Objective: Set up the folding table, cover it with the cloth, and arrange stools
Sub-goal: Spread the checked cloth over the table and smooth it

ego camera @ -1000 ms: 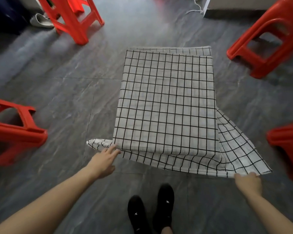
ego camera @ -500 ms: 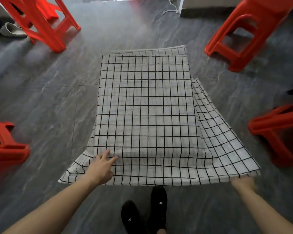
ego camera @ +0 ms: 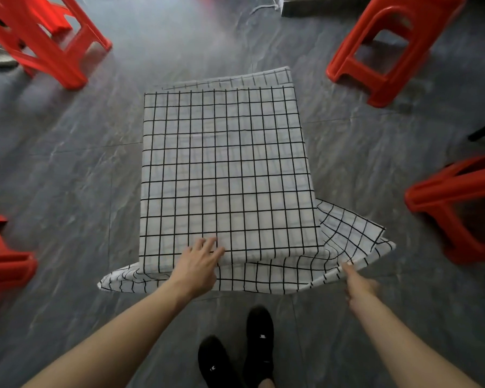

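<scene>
A white cloth [ego camera: 227,169] with a black grid covers the folding table, which is hidden under it. The cloth's near hem hangs over the front edge, and its near right corner [ego camera: 356,233] lies folded and slack. My left hand [ego camera: 199,261] rests flat with spread fingers on the cloth at the table's near edge. At the hem near the front right corner is my right hand [ego camera: 359,284]; it is blurred, with a fingertip at the cloth's edge, and its hold is unclear. Red plastic stools stand around the table.
The red stools stand at the far left [ego camera: 48,37], far right [ego camera: 384,51], right [ego camera: 459,203] and left [ego camera: 0,256]. Grey tiled floor [ego camera: 67,163] surrounds the table. My black shoes [ego camera: 235,351] are just below the near hem. A white cable [ego camera: 263,7] lies at the back.
My left hand slid right along the near edge onto the table top. The right hand moved inward, and the stretched right corner of the cloth went slack and folded.
</scene>
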`<move>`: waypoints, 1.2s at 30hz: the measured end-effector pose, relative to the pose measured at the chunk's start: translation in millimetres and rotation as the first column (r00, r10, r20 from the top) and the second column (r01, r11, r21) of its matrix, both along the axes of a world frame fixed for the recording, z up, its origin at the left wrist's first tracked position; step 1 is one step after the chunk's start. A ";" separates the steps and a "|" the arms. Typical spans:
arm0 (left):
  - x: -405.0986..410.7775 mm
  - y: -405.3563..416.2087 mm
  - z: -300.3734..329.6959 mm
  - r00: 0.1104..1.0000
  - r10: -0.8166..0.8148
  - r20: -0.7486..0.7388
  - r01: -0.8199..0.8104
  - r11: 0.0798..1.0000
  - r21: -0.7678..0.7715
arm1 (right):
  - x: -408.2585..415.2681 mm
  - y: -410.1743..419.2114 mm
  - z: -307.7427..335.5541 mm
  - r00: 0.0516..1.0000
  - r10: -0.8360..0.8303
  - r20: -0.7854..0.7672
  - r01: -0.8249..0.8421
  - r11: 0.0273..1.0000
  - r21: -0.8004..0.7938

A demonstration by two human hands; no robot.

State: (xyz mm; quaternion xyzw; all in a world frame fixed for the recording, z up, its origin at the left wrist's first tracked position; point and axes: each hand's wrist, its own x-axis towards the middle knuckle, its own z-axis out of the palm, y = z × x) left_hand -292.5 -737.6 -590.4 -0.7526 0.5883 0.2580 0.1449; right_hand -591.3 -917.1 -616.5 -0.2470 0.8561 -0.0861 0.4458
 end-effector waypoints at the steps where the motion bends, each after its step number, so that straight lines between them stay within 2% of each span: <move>1: -5.9 -9.5 -1.9 0.998 -0.056 -0.014 0.056 0.998 -0.009 | -0.5 -2.1 1.8 0.999 0.034 -0.007 -0.034 0.999 -0.032; 6: -40.2 -59.6 -8.8 0.972 -0.228 -0.054 0.226 0.973 -0.039 | -3.3 -13.5 14.0 0.971 0.223 -0.083 -0.234 0.957 -0.173; 9: -63.3 -87.9 -7.8 0.971 -0.229 -0.068 0.234 0.969 0.078 | -12.6 -20.3 16.4 0.972 0.216 -0.094 -0.231 0.954 -0.194; 11: -77.3 -101.6 -7.7 0.978 -0.204 -0.039 0.208 0.961 0.183 | -20.2 -21.4 13.9 0.990 0.133 -0.041 -0.139 0.973 -0.182; 13: -84.1 -113.4 -6.1 0.983 -0.182 -0.014 0.179 0.949 0.260 | -34.0 -21.8 7.3 0.991 -0.091 0.095 0.101 0.989 -0.112; 15: -84.3 -126.6 -5.1 0.985 -0.164 -0.048 0.171 0.937 0.306 | -54.6 -24.9 -1.1 0.889 -0.388 0.244 0.385 0.921 0.065; 16: -85.2 -132.7 -4.9 0.984 -0.159 -0.079 0.177 0.928 0.328 | -67.3 -25.4 -6.6 0.829 -0.483 0.282 0.460 0.876 0.147; 19: -82.7 -144.6 -3.3 0.981 -0.152 -0.124 0.189 0.898 0.398 | -88.4 -21.8 -24.5 0.767 -0.575 0.285 0.500 0.814 0.295; 22: -83.0 -147.7 -4.7 0.980 -0.142 -0.142 0.191 0.875 0.444 | -88.2 -14.8 -34.6 0.770 -0.585 0.255 0.507 0.803 0.313; 24: -84.1 -146.0 -5.9 0.981 -0.140 -0.138 0.188 0.869 0.457 | -86.1 -6.2 -33.3 0.911 -0.391 0.132 0.353 0.904 0.243; 25: -85.1 -144.5 -6.7 0.980 -0.150 -0.129 0.193 0.870 0.453 | -88.2 0.6 -36.9 0.968 -0.248 -0.034 0.250 0.950 0.186; 26: -86.1 -142.8 -7.1 0.979 -0.163 -0.121 0.200 0.871 0.448 | -89.4 7.7 -36.5 0.972 -0.088 -0.219 0.121 0.982 0.142; 27: -87.3 -141.4 -7.0 0.978 -0.173 -0.115 0.207 0.871 0.445 | -87.1 13.9 -35.1 0.953 0.006 -0.302 -0.001 1.000 0.015; 28: -88.6 -140.0 -6.7 0.977 -0.183 -0.112 0.213 0.870 0.444 | -82.5 19.0 -32.4 0.946 0.091 -0.312 -0.145 0.977 -0.155; 30: -90.5 -138.2 -5.7 0.973 -0.209 -0.101 0.232 0.868 0.439 | -66.5 27.0 -29.9 0.888 0.405 -0.217 -0.458 0.824 -0.333; 32: -92.2 -136.2 -6.0 0.971 -0.222 -0.093 0.240 0.869 0.432 | -42.1 29.8 -28.1 0.719 0.694 0.021 -0.643 0.677 -0.357; 34: -93.2 -130.5 -8.8 0.977 -0.189 -0.103 0.215 0.871 0.442 | -20.4 31.9 -31.0 0.490 0.841 0.229 -0.810 0.536 -0.237; 35: -92.1 -125.4 -10.5 0.979 -0.162 -0.121 0.199 0.876 0.440 | -12.8 32.2 -34.9 0.464 0.841 0.279 -0.854 0.508 -0.110; 36: -89.9 -119.1 -12.6 0.980 -0.134 -0.145 0.184 0.888 0.422 | -7.6 31.1 -36.4 0.510 0.808 0.294 -0.852 0.522 0.043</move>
